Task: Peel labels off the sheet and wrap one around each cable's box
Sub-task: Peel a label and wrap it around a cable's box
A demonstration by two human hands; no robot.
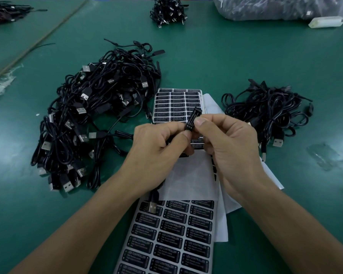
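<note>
Lying between left grip (158,143), right grip (230,139): box (192,118)

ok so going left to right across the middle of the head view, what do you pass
big cable pile → left hand → cable box → right hand → smaller cable pile

Along the middle of the table (246,56), near edge to centre: label sheets (166,244). Left of them, a large cable heap (91,115); right, a smaller heap (265,115). Above the sheets, a cable box (192,119), pinched between left hand (158,143) and right hand (226,139). Far behind, a cable bundle (166,10); right of that, a bag (275,8).
</note>
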